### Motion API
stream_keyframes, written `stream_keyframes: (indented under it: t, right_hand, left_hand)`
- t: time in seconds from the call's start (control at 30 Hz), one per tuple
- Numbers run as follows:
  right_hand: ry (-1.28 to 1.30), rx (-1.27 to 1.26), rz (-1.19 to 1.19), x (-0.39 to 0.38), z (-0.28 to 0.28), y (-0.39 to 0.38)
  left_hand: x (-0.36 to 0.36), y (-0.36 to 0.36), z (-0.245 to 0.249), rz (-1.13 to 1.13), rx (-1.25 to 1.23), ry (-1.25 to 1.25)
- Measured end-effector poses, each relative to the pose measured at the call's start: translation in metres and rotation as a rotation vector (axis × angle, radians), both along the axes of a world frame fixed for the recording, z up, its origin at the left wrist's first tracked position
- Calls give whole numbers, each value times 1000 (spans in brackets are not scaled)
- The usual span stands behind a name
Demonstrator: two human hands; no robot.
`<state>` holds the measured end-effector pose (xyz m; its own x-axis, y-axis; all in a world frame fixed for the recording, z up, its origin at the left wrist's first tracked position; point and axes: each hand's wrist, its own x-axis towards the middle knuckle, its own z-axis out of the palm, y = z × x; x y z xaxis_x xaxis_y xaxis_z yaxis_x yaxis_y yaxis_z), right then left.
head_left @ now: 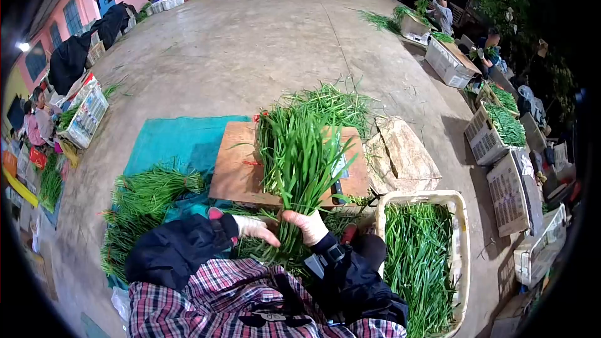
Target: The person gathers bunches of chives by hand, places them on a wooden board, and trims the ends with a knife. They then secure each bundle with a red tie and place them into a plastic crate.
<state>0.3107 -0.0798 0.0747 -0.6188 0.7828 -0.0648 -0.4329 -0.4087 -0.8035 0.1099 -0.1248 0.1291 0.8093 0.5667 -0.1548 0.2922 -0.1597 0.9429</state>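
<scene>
While the right hand (307,225) clasps the bunch of greens (299,150) by its stems, upright over the low wooden desk (233,175), the left hand (255,228) rests spread against them. A firm, low grip should keep the stem ends even, I'd say.

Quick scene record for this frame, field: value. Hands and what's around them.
right hand: gripped around the stems of the bunch of green leaves
left hand: at the same stems, grip unclear
bunch position: tips fan out over the wooden board
left of board: pile of greens on teal sheet
right of board: white crate holding more greens
edges: other people and boxes on the concrete floor
</scene>
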Motion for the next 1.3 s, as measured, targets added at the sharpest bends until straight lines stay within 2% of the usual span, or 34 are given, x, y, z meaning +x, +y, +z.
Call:
stream_keyframes:
  t: [0.03, 0.07, 0.13, 0.2, 0.23, 0.27, 0.33, 0.37, 0.4, 0.47, 0.5, 0.53, 0.6, 0.63, 0.7, 0.73, 0.77, 0.8, 0.83, 0.9, 0.97, 1.03, 1.13, 1.17, 1.23, 1.3]
  right_hand:
    - [28, -3, 36, 2, -6, 2]
    - [-64, 35, 82, 6, -2, 2]
    - [-29, 80, 93, 5, -1, 1]
    - [-137, 174, 163, 6, -9, 9]
    - [-145, 226, 137, 5, -2, 11]
    - [-154, 275, 109, 4, 6, 13]
    - [-354, 533, 142, 17, -32, 37]
    - [-231, 434, 206, 16, -1, 45]
    - [-290, 459, 225, 19, 14, 59]
    - [-407, 513, 269, 25, 43, 87]
    - [-615, 628, 246, 27, 66, 96]
    - [-322, 644, 300, 23, 47, 120]
    - [-250, 345, 337, 34, 70, 135]
    - [-315, 466, 341, 36, 79, 145]
    - [-310, 517, 335, 37, 56, 172]
    - [-222, 555, 344, 33, 23, 188]
    - [-132, 590, 354, 25, 18, 195]
    - [-84, 148, 360, 31, 14, 196]
    - [-6, -305, 256, 36, 11, 196]
    - [-262, 430, 188, 47, 3, 186]
    - [-370, 688, 97, 54, 7, 179]
    - [-394, 755, 116, 53, 10, 185]
    - [-560, 844, 257, 57, 40, 184]
    - [-638, 868, 327, 58, 58, 178]
    - [-375, 689, 299, 41, 48, 162]
    - [-249, 541, 372, 28, 49, 141]
  left_hand:
    - [-8, 3, 9, -23, 283, -46]
    - [-22, 12, -14, 31, 63, -50]
    - [-49, 30, -61, 210, -368, -82]
    - [-20, 35, 3, 253, -149, 119]
    - [-8, 40, 25, 189, -44, 161]
    - [4, 49, 10, 189, 99, -40]
    - [17, 62, 35, 233, 49, 58]
    - [21, 71, 35, 290, -99, -68]
    - [23, 80, 52, 319, -68, -81]
    - [29, 107, 61, 275, -416, -174]
    - [37, 117, 67, 309, -135, -229]
    - [45, 126, 75, 376, 159, -253]
    - [50, 155, 69, 341, 130, -203]
    - [52, 169, 67, 324, 116, -177]
    - [52, 189, 35, 341, 89, -115]
    - [52, 199, 19, 353, 75, -78]
    - [53, 204, 8, 366, 64, -48]
    - [56, 209, -3, 359, 72, -19]
    - [58, 212, -12, 357, 94, 11]
    - [60, 214, -30, 344, 135, 39]
    - [67, 212, -18, 276, 342, 100]
    - [78, 208, 3, 255, 484, 69]
    - [82, 202, 4, 318, 237, -292]
    - [82, 189, 30, 368, 52, -287]
    - [79, 162, 68, 469, -322, -273]
    - [70, 149, 62, 448, -332, -297]
